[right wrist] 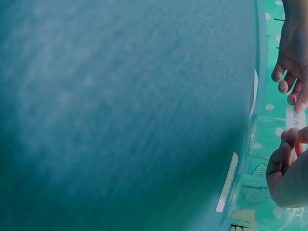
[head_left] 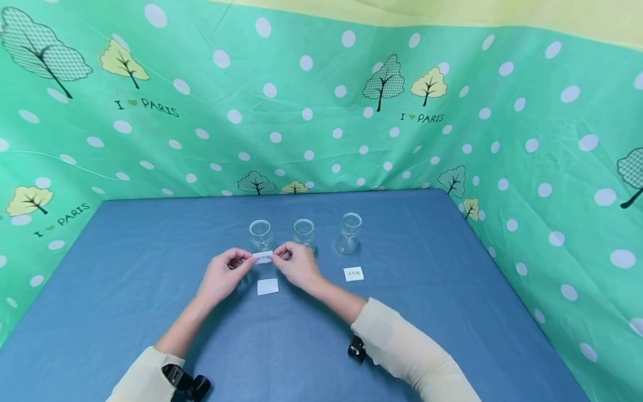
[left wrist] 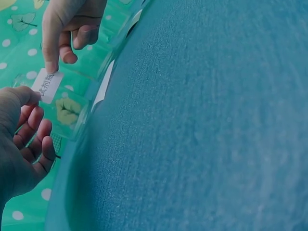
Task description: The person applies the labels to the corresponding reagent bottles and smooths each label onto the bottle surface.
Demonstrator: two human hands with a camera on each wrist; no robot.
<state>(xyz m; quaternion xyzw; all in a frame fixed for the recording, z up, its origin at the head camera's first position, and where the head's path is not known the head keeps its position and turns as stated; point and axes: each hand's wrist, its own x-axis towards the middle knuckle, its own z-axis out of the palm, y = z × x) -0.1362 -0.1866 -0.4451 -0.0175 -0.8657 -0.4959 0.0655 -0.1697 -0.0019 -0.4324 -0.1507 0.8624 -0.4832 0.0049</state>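
A small white paper label (head_left: 263, 257) with dark written characters is pinched at its left end by my left hand (head_left: 221, 274) and at its right end by my right hand (head_left: 300, 267). Both hands hold it stretched between thumb and forefinger, in front of the leftmost clear glass jar (head_left: 260, 231). In the left wrist view the label (left wrist: 48, 85) appears tilted, its characters facing the camera. The middle glass jar (head_left: 303, 228) is partly hidden behind my right hand. Below the held label lies a blank white label (head_left: 268, 287) on the blue table.
A third glass jar (head_left: 349, 234) stands at the right of the row. In front of it another written label (head_left: 354, 273) lies on the blue tablecloth (head_left: 402, 335). A green dotted curtain (head_left: 311, 145) hangs behind the table and along its sides.
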